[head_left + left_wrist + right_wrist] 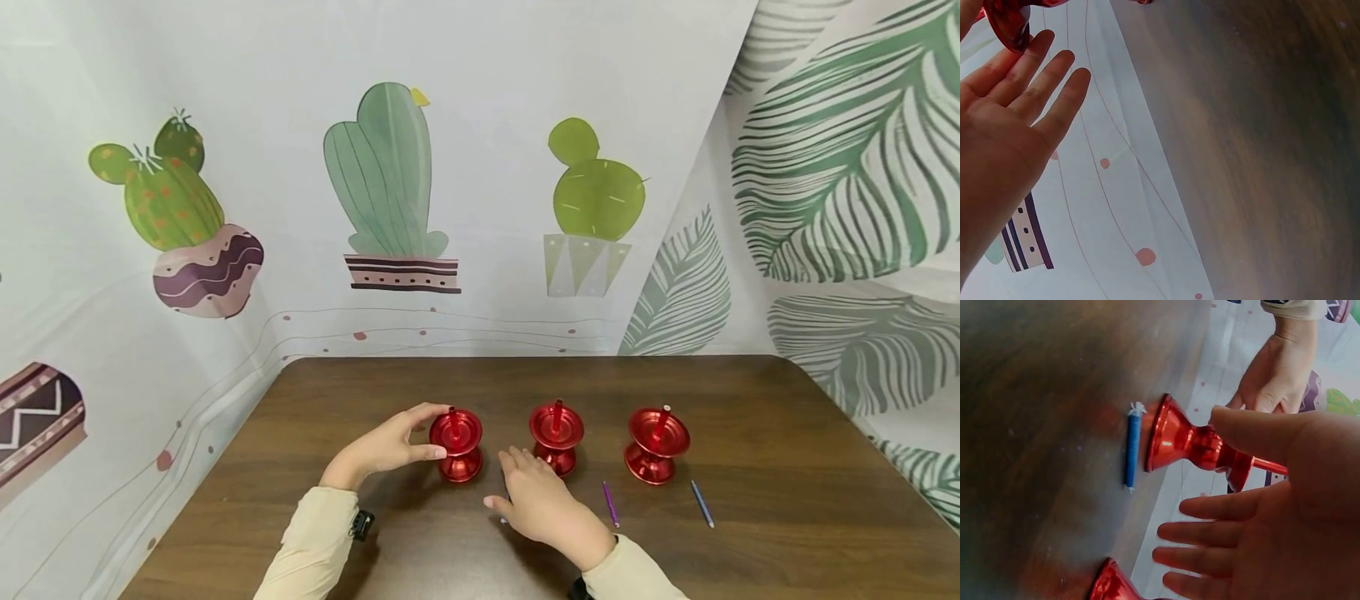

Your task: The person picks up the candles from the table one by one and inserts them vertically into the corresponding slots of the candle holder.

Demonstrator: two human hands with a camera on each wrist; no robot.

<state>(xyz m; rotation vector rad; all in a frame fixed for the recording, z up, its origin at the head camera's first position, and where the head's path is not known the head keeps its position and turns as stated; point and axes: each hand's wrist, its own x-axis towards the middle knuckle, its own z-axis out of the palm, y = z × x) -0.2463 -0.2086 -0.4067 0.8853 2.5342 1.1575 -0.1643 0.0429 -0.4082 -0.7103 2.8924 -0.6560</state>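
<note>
Fingers and thumb of the left hand [390, 448] curl round the dish of the leftmost red candle holder [456, 445], which stands near mid-table; the right hand [536, 500] hovers spread and holding nothing just in front of the middle holder [557, 437]. A third holder [655, 444] stands further right, with a purple candle [611, 503] and a blue candle [702, 503] lying before it. Wide bare wood of the brown table [787, 467] lies open to the right; cactus and leaf cloths wall in the back and sides.
</note>
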